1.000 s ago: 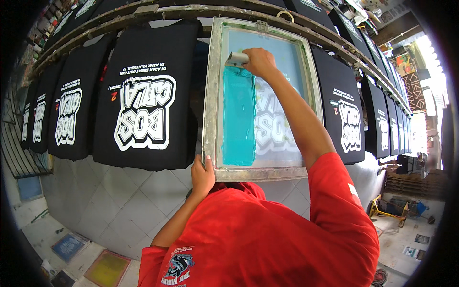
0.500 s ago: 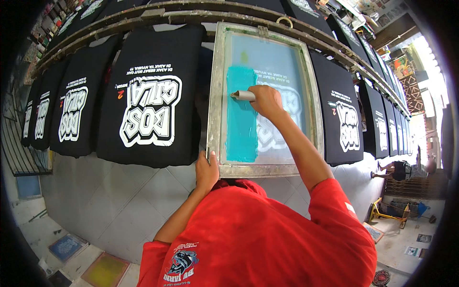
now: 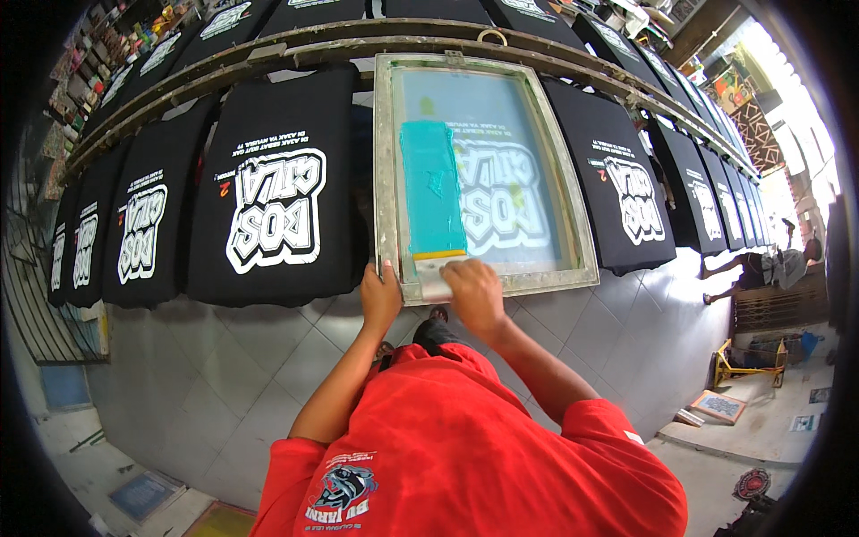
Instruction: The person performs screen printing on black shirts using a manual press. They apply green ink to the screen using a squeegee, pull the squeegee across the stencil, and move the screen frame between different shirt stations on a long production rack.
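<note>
A screen-printing frame (image 3: 384,179) with a pale mesh lies over a black shirt, whose white lettering shows dimly through it. My left hand (image 3: 382,291) is closed round the frame's near left corner. In my right hand (image 3: 474,291) is a squeegee (image 3: 436,276), its yellow blade edge resting on the mesh close to the near rail. Beyond the blade, a broad strip of teal ink (image 3: 431,197) covers the left part of the mesh. The fingers of my right hand wrap over the squeegee's top.
Black shirts with white print (image 3: 277,192) line the rack to the left, and more (image 3: 631,192) to the right. Behind the frame run long rails (image 3: 295,61) with another row of shirts. Grey tiled floor (image 3: 224,367) lies below. Another person (image 3: 778,268) is at the far right.
My right hand has drawn the squeegee toward me, from the upper part of the mesh to near the close rail. My left hand stays at the frame's corner. The view has shifted slightly.
</note>
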Demonstrator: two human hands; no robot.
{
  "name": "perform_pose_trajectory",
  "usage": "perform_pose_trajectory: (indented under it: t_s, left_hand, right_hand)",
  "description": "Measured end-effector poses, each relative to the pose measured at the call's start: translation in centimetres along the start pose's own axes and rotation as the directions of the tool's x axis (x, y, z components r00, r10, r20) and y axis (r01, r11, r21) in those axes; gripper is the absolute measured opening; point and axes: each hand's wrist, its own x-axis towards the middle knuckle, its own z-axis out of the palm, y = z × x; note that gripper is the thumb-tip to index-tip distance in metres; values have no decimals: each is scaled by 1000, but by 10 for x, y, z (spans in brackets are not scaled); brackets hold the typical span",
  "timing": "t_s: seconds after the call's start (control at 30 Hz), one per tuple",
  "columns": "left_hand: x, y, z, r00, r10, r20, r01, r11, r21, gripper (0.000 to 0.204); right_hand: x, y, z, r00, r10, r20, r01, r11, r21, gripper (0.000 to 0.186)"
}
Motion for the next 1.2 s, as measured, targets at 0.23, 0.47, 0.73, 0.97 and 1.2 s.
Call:
perform_pose_trajectory:
  t_s: [0.23, 0.47, 0.73, 0.97, 1.2]
  left_hand:
    - [1, 13, -7, 991, -111, 76, 110, 994, 19, 45]
    - [1, 7, -13, 986, -133, 101, 129, 990, 49, 45]
    - [2, 28, -29, 991, -85, 100, 88, 996, -28, 43]
    - [-4, 11, -119, 996, -69, 54, 69, 998, 2, 43]
    - [19, -78, -282, 999, -42, 0, 42, 996, -82, 42]
  right_hand:
    - [-27, -7, 2, 999, 35, 5, -36, 983, 182, 69]
    - [-57, 150, -51, 704, 596, -387, -675, 730, -103, 62]
    - [-80, 244, -73, 413, 911, -6, -864, 394, 312, 64]
    - [-85, 159, -69, 425, 900, -93, -849, 432, 304, 62]
    - [-30, -6, 1, 419, 907, -38, -823, 397, 406, 59]
